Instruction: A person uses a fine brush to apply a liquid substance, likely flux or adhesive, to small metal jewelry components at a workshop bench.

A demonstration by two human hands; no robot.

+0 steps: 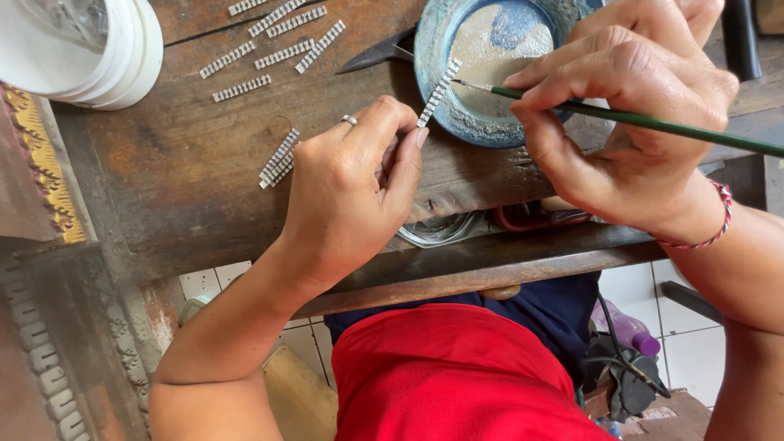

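Head view, I see my left hand (351,184) pinching one silver strip (438,92); right hand (629,106) gripping one green brush (653,122), one dish (457,122) beyond; seven strips (273,37) far left

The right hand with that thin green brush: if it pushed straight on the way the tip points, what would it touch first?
The right hand aims the green brush leftward, and its tip sits at the small ridged metal strip pinched in the left hand over the blue dish. It would likely meet that strip first.

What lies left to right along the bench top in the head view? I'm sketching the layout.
White tub → loose metal strips → left hand → blue dish → right hand holding a green brush.
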